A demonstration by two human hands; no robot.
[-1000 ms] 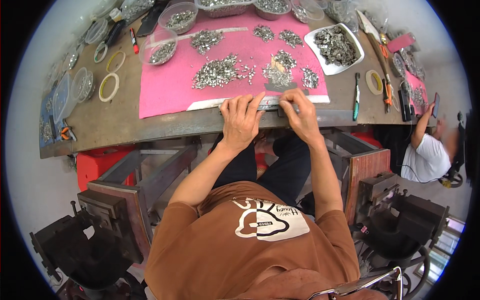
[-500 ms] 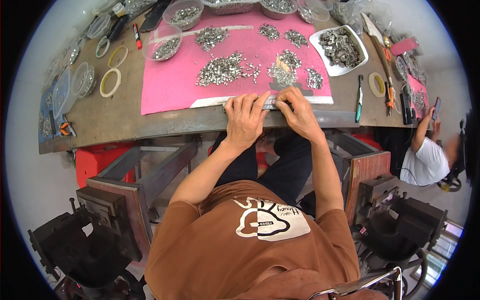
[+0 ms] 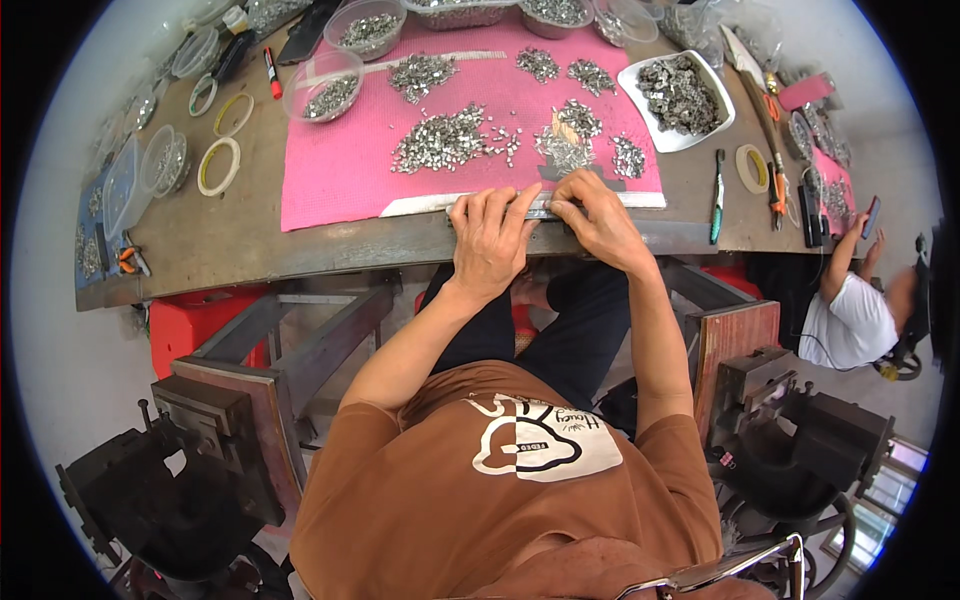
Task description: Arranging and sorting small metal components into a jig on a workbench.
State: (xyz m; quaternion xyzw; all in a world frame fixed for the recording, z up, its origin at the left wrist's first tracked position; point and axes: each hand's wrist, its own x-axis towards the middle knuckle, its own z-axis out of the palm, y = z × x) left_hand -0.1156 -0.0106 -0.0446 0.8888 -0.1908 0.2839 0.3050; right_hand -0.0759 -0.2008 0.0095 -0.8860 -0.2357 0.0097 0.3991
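At the bench's front edge, a narrow grey metal bar shows between my hands. My left hand presses its fingers together over the bar's left part, with the thumb along the near side. My right hand is closed in a pinch at the bar's right part; the fingers hide whatever small piece they hold. Just beyond the hands, a heap of thin shiny metal pieces lies on the pink mat. Left of that heap is a larger pile of small silvery metal parts.
Tubs of metal parts line the mat's far side, and a white dish of darker parts stands at right. A toothbrush and tape rolls lie on the bench. Vises flank me. A person sits far right.
My right hand has shifted very slightly at the bar, its wrist moving a little to the right. My left hand stays in place.
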